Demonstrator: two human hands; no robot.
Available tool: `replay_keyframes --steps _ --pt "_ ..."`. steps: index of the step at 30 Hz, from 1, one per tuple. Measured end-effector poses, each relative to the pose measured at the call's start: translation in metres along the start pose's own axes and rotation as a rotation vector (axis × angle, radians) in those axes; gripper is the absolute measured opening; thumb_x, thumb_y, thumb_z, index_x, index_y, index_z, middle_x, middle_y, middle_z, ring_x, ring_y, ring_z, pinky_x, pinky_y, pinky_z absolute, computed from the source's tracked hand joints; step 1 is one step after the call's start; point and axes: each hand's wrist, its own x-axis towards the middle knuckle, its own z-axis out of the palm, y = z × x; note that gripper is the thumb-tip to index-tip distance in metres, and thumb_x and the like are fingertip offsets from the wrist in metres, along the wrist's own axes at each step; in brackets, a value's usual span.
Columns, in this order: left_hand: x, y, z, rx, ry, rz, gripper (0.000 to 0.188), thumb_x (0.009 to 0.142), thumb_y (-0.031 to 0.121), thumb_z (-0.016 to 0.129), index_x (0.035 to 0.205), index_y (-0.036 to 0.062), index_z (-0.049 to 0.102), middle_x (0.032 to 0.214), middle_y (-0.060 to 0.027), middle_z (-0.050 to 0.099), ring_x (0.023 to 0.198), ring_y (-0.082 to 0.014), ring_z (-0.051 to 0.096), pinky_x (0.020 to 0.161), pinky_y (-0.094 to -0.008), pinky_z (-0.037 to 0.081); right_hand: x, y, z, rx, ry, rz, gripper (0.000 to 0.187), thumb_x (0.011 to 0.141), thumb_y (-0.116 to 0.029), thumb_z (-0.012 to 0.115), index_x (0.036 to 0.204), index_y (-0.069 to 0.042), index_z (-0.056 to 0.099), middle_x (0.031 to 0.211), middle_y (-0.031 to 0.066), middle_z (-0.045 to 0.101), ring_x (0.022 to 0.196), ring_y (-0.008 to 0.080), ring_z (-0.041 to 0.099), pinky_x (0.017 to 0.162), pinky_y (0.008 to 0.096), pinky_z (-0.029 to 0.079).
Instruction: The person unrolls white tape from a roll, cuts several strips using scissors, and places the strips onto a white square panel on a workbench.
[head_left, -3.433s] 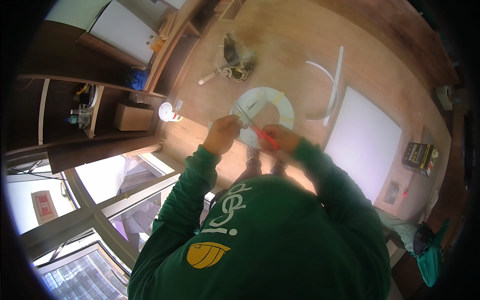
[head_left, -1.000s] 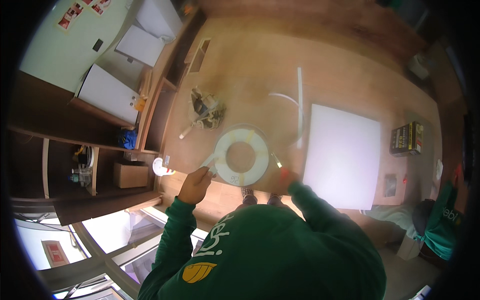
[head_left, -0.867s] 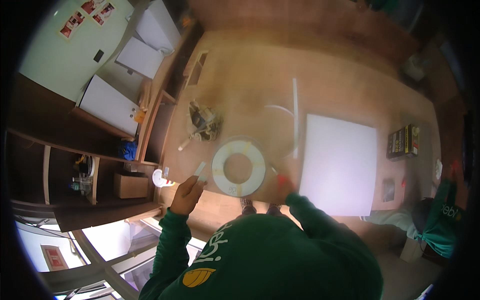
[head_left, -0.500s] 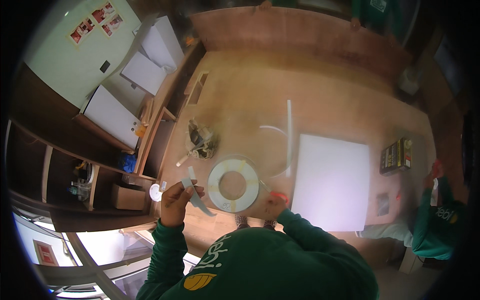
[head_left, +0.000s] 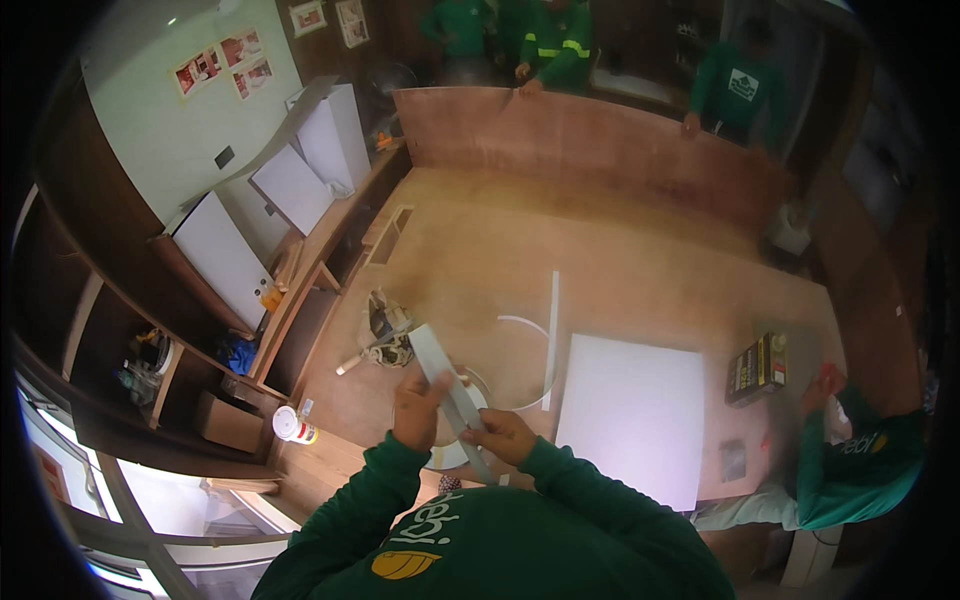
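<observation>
A pale grey flat strip (head_left: 437, 355) slants in front of me, its far end raised above the wooden table. My left hand (head_left: 416, 408) is closed on its left edge, around the middle. Lower down, my right hand (head_left: 507, 436) pinches the same strip from the right. Beneath the hands lies a white ring-shaped disc (head_left: 449, 456), mostly hidden by them and the strip. Right of it on the table are a curved thin white strip (head_left: 525, 319) and a straight white strip (head_left: 552, 345). No scissors show in the current view.
A large white sheet (head_left: 635, 420) lies to the right, with a metal can (head_left: 756, 369) beyond it. A tool bag (head_left: 385, 325) sits at left. People hold up a long wooden panel (head_left: 590, 130) at the far edge. A co-worker (head_left: 850, 470) is at right.
My right hand has left the red-handled scissors and moved left onto the strip. My left hand has moved right and turned the strip. The view has tilted up, showing more people beyond.
</observation>
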Motion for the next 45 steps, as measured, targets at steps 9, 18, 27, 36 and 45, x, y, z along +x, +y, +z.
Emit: replay_keyframes --steps 9,18,27,36,45 --pt "-0.013 -0.048 -0.014 0.061 -0.182 -0.277 0.029 0.097 0.020 0.054 0.116 -0.0017 0.058 0.103 -0.0110 0.066 0.094 -0.0206 0.066 0.080 -0.0335 0.052 -0.027 0.020 -0.059 -0.391 0.327 0.184 0.021 0.094 -0.022 0.058 0.091 -0.001 0.062 0.075 0.0109 0.064 0.075 0.0165 0.063 0.066 0.0310 0.049" --pt "-0.018 -0.043 -0.026 -0.048 -0.006 -0.419 0.031 0.097 0.023 0.051 0.120 0.0011 0.054 0.107 -0.0124 0.064 0.096 -0.0235 0.065 0.080 -0.0358 0.053 -0.084 0.204 -0.179 -1.133 0.474 0.617 0.021 0.088 -0.020 0.052 0.090 -0.003 0.063 0.091 0.0220 0.067 0.087 0.0409 0.064 0.079 0.0497 0.051" --pt "-0.011 -0.033 -0.022 -0.246 0.043 -0.451 0.034 0.097 0.024 0.049 0.123 0.0018 0.047 0.108 -0.0138 0.059 0.098 -0.0263 0.063 0.084 -0.0425 0.053 -0.064 0.142 -0.125 -0.236 0.349 0.292 0.049 0.094 -0.047 0.055 0.079 -0.002 0.067 0.070 0.0076 0.065 0.064 0.0192 0.063 0.065 0.0341 0.052" --pt "0.037 -0.034 -0.046 -0.488 0.248 -0.246 0.035 0.099 0.027 0.048 0.128 0.0069 0.047 0.105 -0.0100 0.060 0.090 -0.0256 0.063 0.075 -0.0415 0.054 -0.037 0.008 -0.043 0.023 -0.155 0.336 0.028 0.099 -0.025 0.052 0.110 0.000 0.059 0.092 0.0091 0.066 0.085 0.0153 0.064 0.078 0.0289 0.050" --pt "-0.004 -0.025 -0.014 -0.053 -0.419 -0.212 0.034 0.092 0.009 0.059 0.124 -0.0025 0.057 0.108 -0.0100 0.065 0.094 -0.0176 0.062 0.087 -0.0319 0.049 -0.018 -0.035 -0.023 -0.056 -0.046 0.267 0.026 0.100 -0.025 0.050 0.106 0.000 0.057 0.077 0.0055 0.062 0.073 0.0142 0.065 0.063 0.0259 0.050"
